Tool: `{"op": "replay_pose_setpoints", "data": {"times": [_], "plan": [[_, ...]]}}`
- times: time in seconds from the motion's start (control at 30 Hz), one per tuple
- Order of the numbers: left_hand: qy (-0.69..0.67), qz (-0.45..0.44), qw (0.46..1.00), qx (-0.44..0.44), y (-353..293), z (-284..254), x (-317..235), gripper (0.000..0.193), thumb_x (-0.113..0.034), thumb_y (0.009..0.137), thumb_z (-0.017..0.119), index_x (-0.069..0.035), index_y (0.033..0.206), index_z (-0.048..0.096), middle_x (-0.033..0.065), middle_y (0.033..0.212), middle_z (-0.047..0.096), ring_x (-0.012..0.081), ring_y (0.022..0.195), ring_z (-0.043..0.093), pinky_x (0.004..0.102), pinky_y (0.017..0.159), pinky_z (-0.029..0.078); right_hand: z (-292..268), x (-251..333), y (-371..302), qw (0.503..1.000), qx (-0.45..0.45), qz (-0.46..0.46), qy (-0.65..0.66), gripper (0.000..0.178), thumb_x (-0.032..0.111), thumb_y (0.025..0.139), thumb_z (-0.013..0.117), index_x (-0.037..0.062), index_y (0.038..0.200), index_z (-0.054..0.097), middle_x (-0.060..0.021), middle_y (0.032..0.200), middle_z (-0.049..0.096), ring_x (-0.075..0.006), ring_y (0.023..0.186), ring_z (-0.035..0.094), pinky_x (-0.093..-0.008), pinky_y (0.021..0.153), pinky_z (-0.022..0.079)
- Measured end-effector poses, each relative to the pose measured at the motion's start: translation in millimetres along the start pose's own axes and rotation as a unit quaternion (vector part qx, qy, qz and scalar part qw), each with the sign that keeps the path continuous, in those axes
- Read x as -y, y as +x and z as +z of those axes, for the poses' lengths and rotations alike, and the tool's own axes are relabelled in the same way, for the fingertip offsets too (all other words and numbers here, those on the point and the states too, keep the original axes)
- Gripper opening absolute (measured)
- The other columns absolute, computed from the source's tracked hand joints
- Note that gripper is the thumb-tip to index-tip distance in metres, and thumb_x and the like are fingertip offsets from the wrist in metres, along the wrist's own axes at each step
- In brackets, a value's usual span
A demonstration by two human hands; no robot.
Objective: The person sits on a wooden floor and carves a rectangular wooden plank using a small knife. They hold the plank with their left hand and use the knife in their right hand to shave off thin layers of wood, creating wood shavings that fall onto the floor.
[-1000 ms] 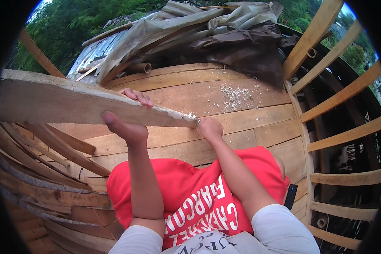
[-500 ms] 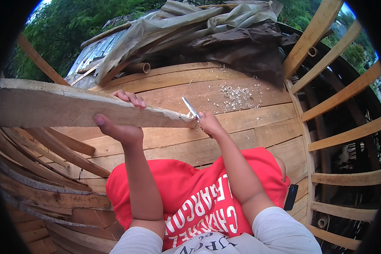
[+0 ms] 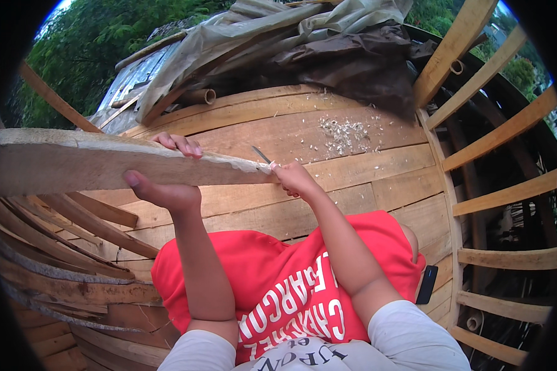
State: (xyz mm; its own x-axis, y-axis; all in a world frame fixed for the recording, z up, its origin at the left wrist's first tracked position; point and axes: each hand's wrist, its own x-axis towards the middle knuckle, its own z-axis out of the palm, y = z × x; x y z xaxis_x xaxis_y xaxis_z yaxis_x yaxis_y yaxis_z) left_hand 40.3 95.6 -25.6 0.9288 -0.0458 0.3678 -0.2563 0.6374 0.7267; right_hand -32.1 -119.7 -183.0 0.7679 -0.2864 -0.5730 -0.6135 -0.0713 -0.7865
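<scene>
A long wooden plank reaches in from the left edge, on its narrow side, and tapers to a whittled, paler end near the middle. My left hand grips it from below, thumb on the near face and fingertips over the top edge. My right hand is closed round the handle of a knife, beside the plank's tapered end. The blade points up and to the left, just past the plank's far edge. The handle is mostly hidden in my fingers.
Wood shavings lie scattered on the plank floor ahead. Crumpled plastic sheeting and a dark tarp are heaped at the back. Wooden slats line the right side. A dark phone-like object lies by my right knee.
The knife and my right hand have shifted a little to the left, and the blade now leans further left. The plank and my left hand have also moved slightly left.
</scene>
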Motion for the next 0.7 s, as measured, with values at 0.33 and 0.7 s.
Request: {"op": "replay_pose_setpoints", "data": {"times": [0.33, 0.7], "plan": [[0.003, 0.002, 1.000, 0.015, 1, -3, 0, 0.087, -0.091, 0.072, 0.043, -0.006, 0.086, 0.050, 0.0084, 0.069, 0.051, 0.0202, 0.063, 0.052, 0.0350, 0.063, 0.045, -3, 2, 2, 0.942, 0.169, 0.156, 0.245, 0.045, 0.047, 0.098, 0.049, 0.0167, 0.067, 0.037, 0.0060, 0.048, 0.028, -0.0094, 0.038, 0.022, -0.0281, 0.037, 0.018], [0.013, 0.002, 1.000, -0.024, 2, -5, 3, 0.083, -0.090, 0.074, 0.039, -0.008, 0.085, 0.048, 0.0074, 0.068, 0.048, 0.0206, 0.062, 0.049, 0.0358, 0.066, 0.042, -36, 28, -23, 0.895, 0.281, 0.058, 0.340, 0.048, 0.048, 0.100, 0.047, 0.0156, 0.066, 0.037, 0.0053, 0.046, 0.027, -0.0081, 0.035, 0.023, -0.0261, 0.033, 0.019]]}}
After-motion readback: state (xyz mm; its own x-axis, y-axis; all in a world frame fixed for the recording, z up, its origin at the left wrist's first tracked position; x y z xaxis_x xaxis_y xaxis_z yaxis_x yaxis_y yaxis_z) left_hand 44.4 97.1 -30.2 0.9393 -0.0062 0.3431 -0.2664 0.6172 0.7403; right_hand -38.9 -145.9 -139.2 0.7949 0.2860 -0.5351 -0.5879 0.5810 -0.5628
